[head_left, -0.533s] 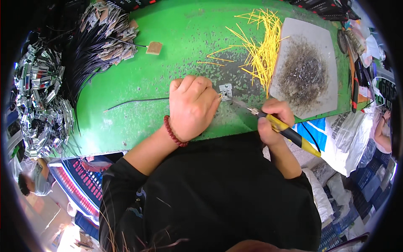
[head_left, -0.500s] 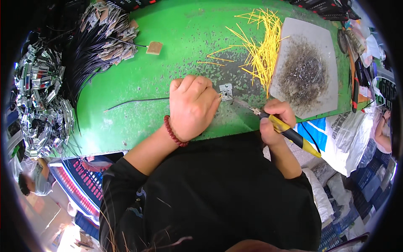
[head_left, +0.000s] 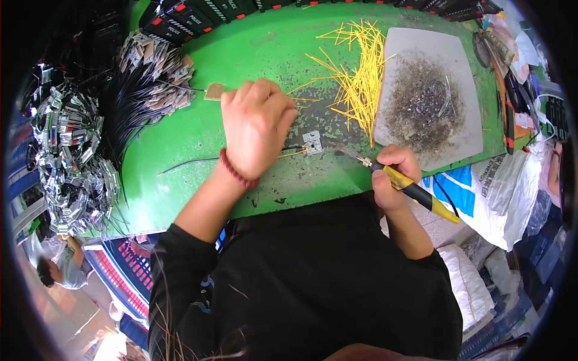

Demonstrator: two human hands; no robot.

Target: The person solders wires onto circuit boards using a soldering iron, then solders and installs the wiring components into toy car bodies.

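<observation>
A soldering iron (head_left: 415,191) with a yellow and black handle is gripped in my right hand (head_left: 395,177), its tip pointing left. Just left of the tip lies a small white circuit board (head_left: 312,142) on the green table. A black wire (head_left: 192,161) and a short yellow one run left from the board, passing below my left hand (head_left: 256,123). That hand is raised, its fingers curled in and their tips hidden, so anything in them cannot be seen. Close to its knuckles is a square brown piece (head_left: 214,91) on a dark wire.
Loose yellow wires (head_left: 361,84) lie beside a soiled grey board (head_left: 433,102). At left are bundled boards with black wires (head_left: 159,75) and a heap of silvery parts (head_left: 69,156). Black printed boxes (head_left: 229,8) line the far edge; a white sack (head_left: 503,198) is at right.
My left hand has let go by the circuit board and moved up and left, toward the brown piece, uncovering the wires. The right hand keeps its place with the soldering iron. The view has shifted slightly.
</observation>
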